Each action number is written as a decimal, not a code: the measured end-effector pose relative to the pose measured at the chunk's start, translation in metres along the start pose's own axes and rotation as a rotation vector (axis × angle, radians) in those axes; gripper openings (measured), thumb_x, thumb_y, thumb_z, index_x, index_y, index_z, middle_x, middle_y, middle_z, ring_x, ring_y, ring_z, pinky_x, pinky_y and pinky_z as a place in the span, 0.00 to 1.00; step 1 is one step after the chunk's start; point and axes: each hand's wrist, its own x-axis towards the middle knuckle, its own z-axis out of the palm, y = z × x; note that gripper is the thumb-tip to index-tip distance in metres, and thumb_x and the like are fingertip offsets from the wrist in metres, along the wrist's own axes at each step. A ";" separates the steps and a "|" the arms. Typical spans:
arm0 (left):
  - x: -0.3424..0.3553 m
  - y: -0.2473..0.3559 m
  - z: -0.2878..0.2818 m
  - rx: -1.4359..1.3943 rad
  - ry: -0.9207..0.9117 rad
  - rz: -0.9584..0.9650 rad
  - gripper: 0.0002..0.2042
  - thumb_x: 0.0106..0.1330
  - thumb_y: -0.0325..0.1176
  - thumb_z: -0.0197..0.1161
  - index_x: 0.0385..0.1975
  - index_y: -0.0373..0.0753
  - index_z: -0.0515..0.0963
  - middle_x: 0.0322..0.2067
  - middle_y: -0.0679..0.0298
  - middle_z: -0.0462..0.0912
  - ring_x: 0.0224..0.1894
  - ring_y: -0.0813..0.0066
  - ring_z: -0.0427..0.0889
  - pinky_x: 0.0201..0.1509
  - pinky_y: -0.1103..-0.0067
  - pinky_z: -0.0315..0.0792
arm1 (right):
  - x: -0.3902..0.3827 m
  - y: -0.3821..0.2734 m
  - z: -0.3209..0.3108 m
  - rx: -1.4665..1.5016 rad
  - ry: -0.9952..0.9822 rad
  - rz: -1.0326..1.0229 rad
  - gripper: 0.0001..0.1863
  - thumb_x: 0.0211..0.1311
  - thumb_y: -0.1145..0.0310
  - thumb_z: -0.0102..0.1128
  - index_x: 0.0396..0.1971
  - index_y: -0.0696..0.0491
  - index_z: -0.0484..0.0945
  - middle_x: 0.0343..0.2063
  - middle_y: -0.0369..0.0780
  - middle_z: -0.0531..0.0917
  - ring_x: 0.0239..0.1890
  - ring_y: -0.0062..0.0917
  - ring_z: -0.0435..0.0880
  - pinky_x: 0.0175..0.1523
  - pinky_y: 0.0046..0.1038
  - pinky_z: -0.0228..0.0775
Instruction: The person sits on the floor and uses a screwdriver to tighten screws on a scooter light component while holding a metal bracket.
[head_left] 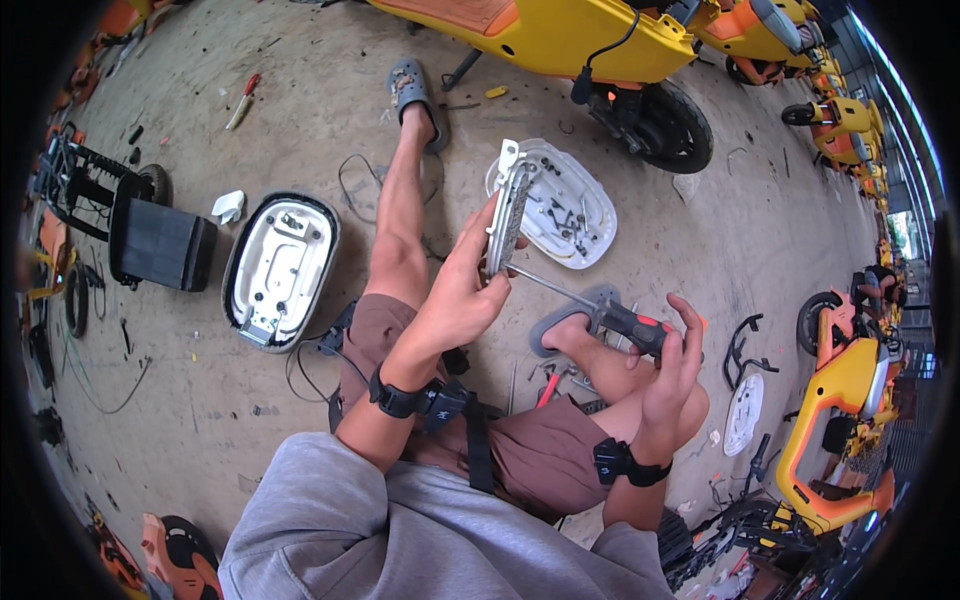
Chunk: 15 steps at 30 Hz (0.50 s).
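Note:
My left hand grips a long, narrow metal part with a grey textured face and a whitish tab at its upper end, holding it upright. In my right hand is a screwdriver with a black and red handle, the index finger lifted off it. Its shaft points left, and the tip meets the lower end of the metal part; whether it sits in a screw is too small to tell. Just behind the part lies a white oval tray with several screws and small metal pieces.
To the left, a white-lined, dark-rimmed seat shell lies on the concrete floor near a black box. A yellow scooter stands ahead. Loose tools lie by my right foot, and another yellow scooter stands at the right.

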 end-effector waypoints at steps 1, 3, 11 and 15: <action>0.001 0.000 0.000 0.020 0.000 0.010 0.41 0.54 0.12 0.46 0.74 0.35 0.48 0.62 0.56 0.63 0.58 0.72 0.74 0.49 0.83 0.73 | 0.001 0.004 0.001 -0.004 -0.013 -0.104 0.28 0.67 0.62 0.52 0.63 0.60 0.62 0.37 0.42 0.77 0.28 0.21 0.76 0.33 0.21 0.70; 0.002 -0.001 -0.001 0.061 0.003 0.029 0.41 0.54 0.12 0.46 0.74 0.35 0.48 0.61 0.56 0.63 0.58 0.72 0.74 0.49 0.83 0.72 | 0.005 0.013 0.003 -0.010 -0.041 -0.310 0.27 0.70 0.61 0.50 0.63 0.60 0.61 0.33 0.40 0.78 0.25 0.19 0.75 0.33 0.20 0.69; 0.001 -0.006 0.001 0.030 0.021 0.034 0.41 0.54 0.12 0.47 0.74 0.36 0.49 0.57 0.56 0.66 0.55 0.72 0.75 0.46 0.84 0.72 | 0.001 0.001 0.003 -0.014 0.002 -0.056 0.31 0.65 0.64 0.54 0.64 0.59 0.59 0.38 0.42 0.75 0.27 0.20 0.75 0.34 0.21 0.70; 0.002 -0.004 0.000 0.055 0.021 0.040 0.41 0.54 0.12 0.46 0.74 0.37 0.50 0.57 0.56 0.67 0.55 0.72 0.74 0.46 0.83 0.72 | 0.006 0.016 -0.003 -0.089 -0.054 -0.282 0.28 0.70 0.61 0.53 0.64 0.59 0.59 0.36 0.40 0.76 0.26 0.19 0.74 0.32 0.20 0.69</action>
